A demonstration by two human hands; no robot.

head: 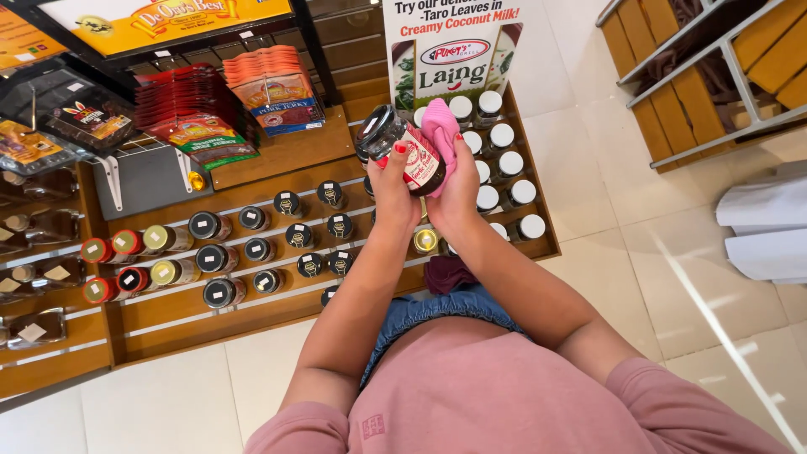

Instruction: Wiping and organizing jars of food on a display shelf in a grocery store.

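Small glass jar w/ black lid and red-and-white label (402, 151) is held up in front of the chest, above the wooden display shelf (277, 294), tilted so the lid points up-left. Left hand (393, 181) is wrapped round the jar body from below, thumb over the label, nails red. Right hand (454, 189) is closed on a pink cloth (441, 130), pressing it against the jar's right side & base end.

To do this wipe well, my read: keep the left grip firm on the body, not the lid, so the jar can't slip; turn the jar w/ the left hand while the cloth stays pressed, so the whole surface gets covered incl. shoulder under the lid. Go light over the paper label, since rubbing could scuff it. Hold it over the shelf, not over the tiled floor (588, 168), since glass would break if dropped.

Around: rows of black-lidded jars (290, 235) on the shelf just below-left, white-lidded jars (504, 160) right behind the hands, red & gold-lidded jars (134, 256) further left, red snack packets (273, 88) stacked at the back, a printed sign board (454, 42) above.
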